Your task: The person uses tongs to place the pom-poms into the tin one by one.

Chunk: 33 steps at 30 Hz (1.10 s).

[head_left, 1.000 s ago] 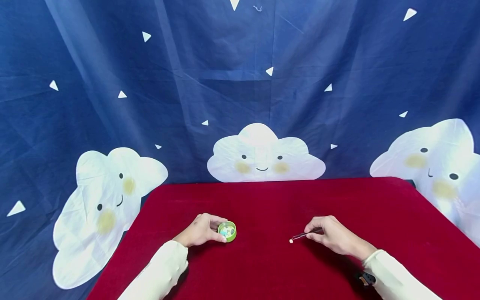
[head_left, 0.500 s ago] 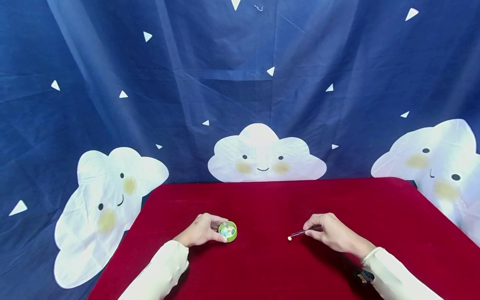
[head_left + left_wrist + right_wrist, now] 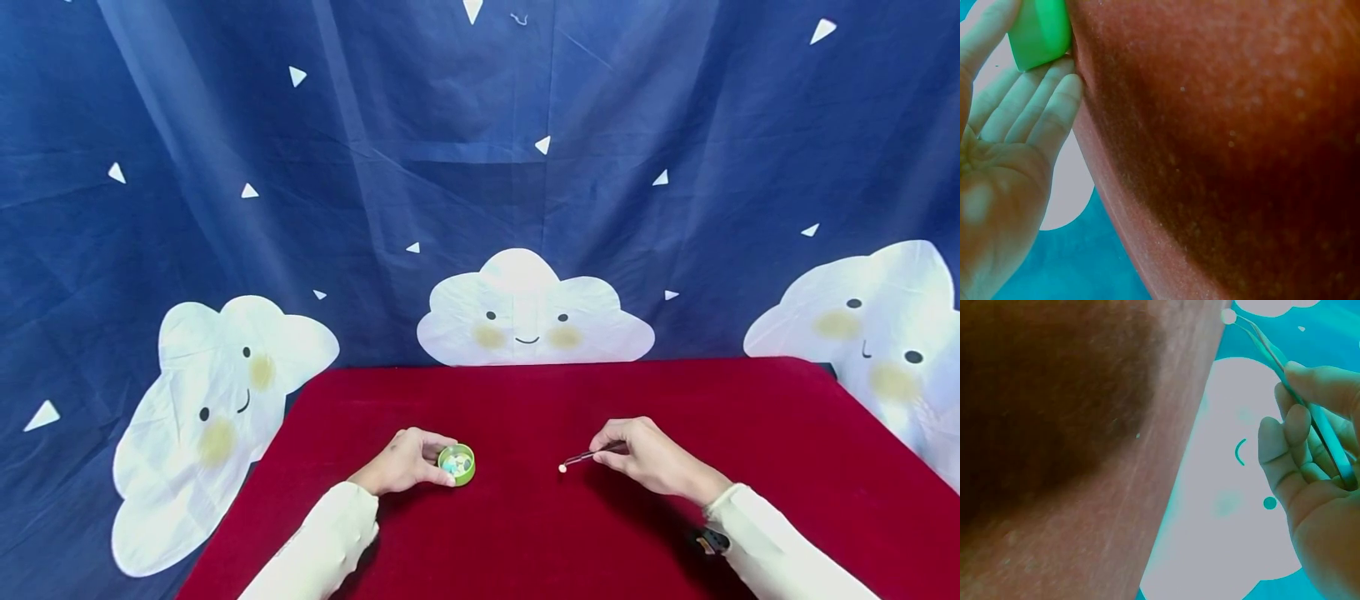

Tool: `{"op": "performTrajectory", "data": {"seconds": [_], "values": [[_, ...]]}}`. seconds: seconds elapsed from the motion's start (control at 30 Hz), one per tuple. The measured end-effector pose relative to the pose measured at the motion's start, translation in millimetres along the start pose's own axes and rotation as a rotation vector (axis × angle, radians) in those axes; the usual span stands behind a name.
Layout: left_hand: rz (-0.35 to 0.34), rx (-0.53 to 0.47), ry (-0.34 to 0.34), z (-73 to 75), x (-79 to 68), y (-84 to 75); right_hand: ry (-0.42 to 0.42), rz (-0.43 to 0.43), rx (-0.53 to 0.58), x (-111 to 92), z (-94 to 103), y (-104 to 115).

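My left hand holds a small round green container between thumb and fingers, on or just above the red cloth. Several small pale and bluish pieces lie inside it. In the left wrist view the container's green side shows between the thumb and fingers. To the right, my right hand pinches a pair of thin tweezers. A small pale round piece sits at the tweezers' tips, apart from the container. The right wrist view shows the tweezers with the whitish piece at their end.
A table under red cloth spreads below both hands. Behind it hangs a blue curtain printed with smiling clouds and small white triangles. A dark watch-like object shows at the right sleeve's cuff.
My right hand has moved left and slightly away from me, bringing the tweezers and the pale piece closer to the green container. The left hand holds almost still.
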<state>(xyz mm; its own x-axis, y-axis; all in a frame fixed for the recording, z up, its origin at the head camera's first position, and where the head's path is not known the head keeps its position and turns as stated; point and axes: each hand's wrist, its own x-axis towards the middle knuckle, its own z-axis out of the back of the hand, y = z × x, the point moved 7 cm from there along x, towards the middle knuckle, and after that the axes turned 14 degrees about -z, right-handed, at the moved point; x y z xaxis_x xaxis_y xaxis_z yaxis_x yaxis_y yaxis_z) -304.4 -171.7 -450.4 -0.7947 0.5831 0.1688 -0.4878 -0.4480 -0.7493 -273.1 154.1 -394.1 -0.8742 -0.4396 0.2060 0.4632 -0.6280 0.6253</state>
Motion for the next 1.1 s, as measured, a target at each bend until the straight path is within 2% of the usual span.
{"op": "performTrajectory", "data": {"seconds": [0.37, 1.1], "values": [[0.019, -0.006, -0.013, 0.0, -0.6, -1.1, -0.009, -0.025, 0.021, 20.6, -10.8, 12.4], [0.034, 0.011, -0.009, -0.4, -1.6, -2.7, 0.050, 0.028, 0.025, 63.7, -57.4, 56.0]]}}
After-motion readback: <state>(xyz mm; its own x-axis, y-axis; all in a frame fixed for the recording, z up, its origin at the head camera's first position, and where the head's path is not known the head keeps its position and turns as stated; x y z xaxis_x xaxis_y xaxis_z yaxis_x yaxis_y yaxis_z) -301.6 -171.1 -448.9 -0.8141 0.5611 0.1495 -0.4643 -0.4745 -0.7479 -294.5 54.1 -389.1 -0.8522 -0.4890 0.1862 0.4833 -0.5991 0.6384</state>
